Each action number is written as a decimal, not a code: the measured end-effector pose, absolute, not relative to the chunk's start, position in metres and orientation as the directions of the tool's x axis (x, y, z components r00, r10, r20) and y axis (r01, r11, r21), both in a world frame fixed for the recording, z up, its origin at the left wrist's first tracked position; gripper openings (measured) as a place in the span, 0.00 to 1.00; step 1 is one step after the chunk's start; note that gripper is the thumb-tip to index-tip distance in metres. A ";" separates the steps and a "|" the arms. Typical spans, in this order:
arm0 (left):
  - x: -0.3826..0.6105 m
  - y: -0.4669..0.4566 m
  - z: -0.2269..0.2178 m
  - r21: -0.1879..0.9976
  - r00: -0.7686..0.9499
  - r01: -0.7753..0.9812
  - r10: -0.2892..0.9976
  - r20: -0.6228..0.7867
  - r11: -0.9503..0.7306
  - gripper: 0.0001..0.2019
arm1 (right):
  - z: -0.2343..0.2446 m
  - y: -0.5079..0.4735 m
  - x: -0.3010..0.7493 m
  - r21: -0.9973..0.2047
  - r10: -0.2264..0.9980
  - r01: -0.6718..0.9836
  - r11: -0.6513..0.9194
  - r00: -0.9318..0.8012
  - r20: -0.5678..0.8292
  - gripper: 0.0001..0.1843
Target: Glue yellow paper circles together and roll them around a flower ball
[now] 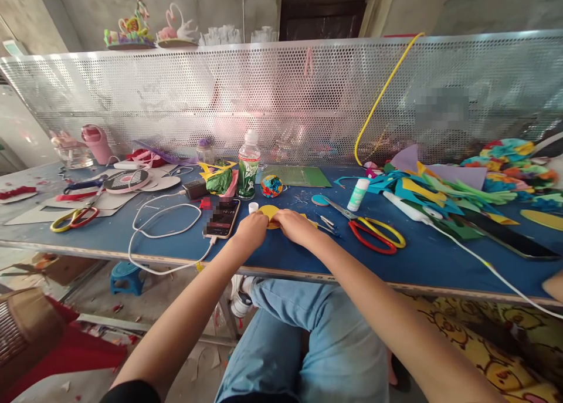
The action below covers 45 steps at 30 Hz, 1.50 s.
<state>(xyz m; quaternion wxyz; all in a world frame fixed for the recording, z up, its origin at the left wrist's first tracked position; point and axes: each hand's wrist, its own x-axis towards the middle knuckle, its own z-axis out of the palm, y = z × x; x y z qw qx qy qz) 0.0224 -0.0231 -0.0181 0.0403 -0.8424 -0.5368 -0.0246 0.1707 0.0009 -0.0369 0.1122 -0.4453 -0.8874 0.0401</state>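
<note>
Round yellow disc [269,211], crinkled multicoloured ball [271,186]

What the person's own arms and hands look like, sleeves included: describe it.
The left hand and right hand are ungloved, and both forearms are bare. A black sleeve shows on the left arm at the picture's bottom edge; no sleeve shows on the right.

Light-blue faded denim jeans [338,335] cover the legs at six o'clock; a white lace-up sneaker with dark patches [240,300] shows near seven, a plain black fabric sleeve [132,392] between seven and eight.
</note>
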 end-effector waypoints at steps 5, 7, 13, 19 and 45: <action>0.025 -0.022 -0.017 -0.037 0.398 0.917 0.911 0.105 -0.396 0.14 | -0.037 0.009 0.170 -0.129 0.789 0.784 0.607 -0.575 0.217 0.17; 0.026 -0.023 -0.016 -0.036 0.388 0.922 0.914 0.114 -0.387 0.13 | -0.038 0.011 0.170 -0.116 0.784 0.783 0.611 -0.577 0.229 0.15; 0.026 -0.022 -0.012 -0.039 0.393 0.920 0.914 0.101 -0.391 0.11 | -0.036 0.012 0.170 -0.075 0.776 0.791 0.607 -0.571 0.268 0.14; 0.021 -0.012 -0.014 -0.018 0.392 0.920 0.916 0.088 -0.392 0.13 | -0.030 0.001 0.170 -0.053 0.772 0.791 0.609 -0.575 0.271 0.14; 0.019 0.002 -0.010 -0.058 0.353 0.935 0.932 0.078 -0.349 0.12 | -0.025 0.023 0.169 -0.113 0.780 0.778 0.617 -0.587 0.217 0.12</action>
